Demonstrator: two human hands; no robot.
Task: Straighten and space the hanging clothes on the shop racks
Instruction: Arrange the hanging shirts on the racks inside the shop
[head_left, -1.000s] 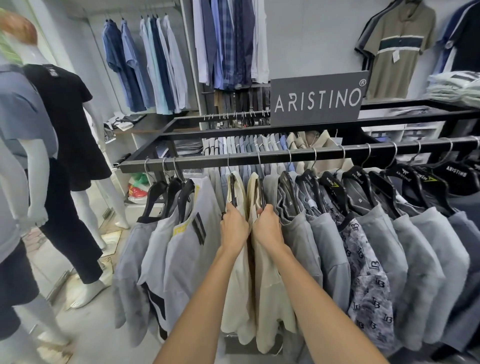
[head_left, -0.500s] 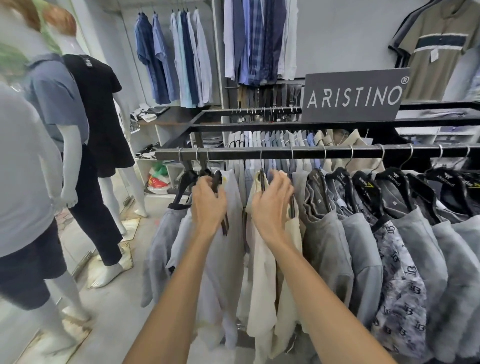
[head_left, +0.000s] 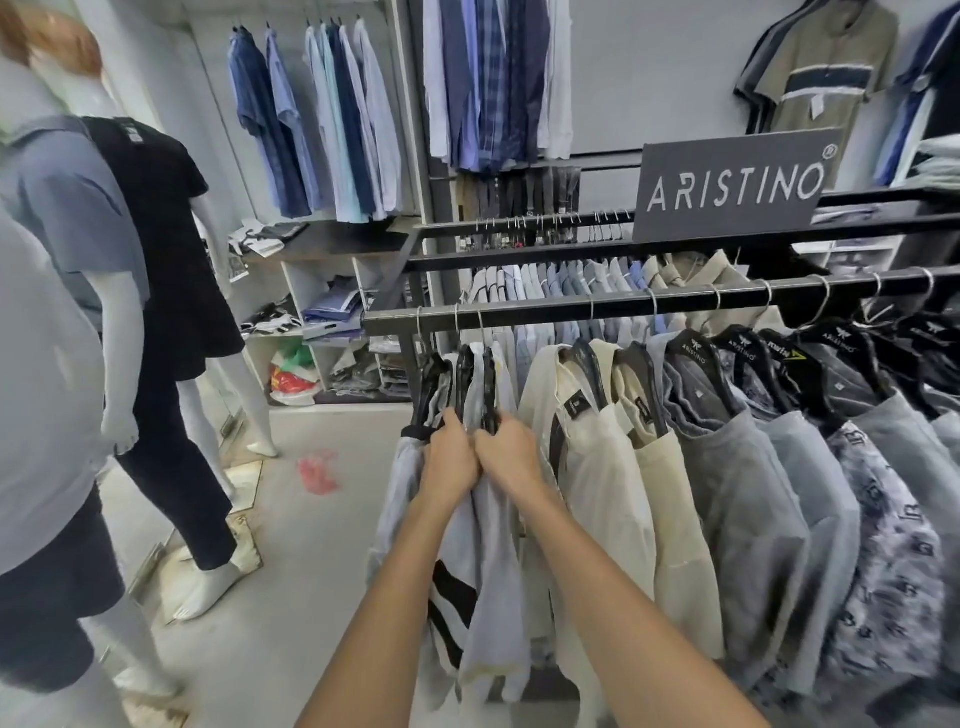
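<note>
A black rail (head_left: 649, 304) carries shirts on black hangers. At its left end hang three pale grey shirts (head_left: 488, 566) bunched close together. My left hand (head_left: 448, 453) and my right hand (head_left: 511, 451) sit side by side on their shoulders, fingers curled round the dark hanger arms and cloth. To the right hang two cream shirts (head_left: 608, 483), then several grey shirts (head_left: 748, 499) and a patterned one (head_left: 883, 545). A gap separates the grey bunch from the cream shirts.
Two dressed mannequins (head_left: 156, 291) stand on the left by the floor space. A grey ARISTINO sign (head_left: 732, 187) sits on the upper rail. Blue shirts (head_left: 317, 124) hang on the back wall above shelves (head_left: 322, 322). A red scrap (head_left: 318, 470) lies on the floor.
Both hands have moved left from the cream shirts to the grey bunch at the rail's end and come together. The view has swung left with them.
</note>
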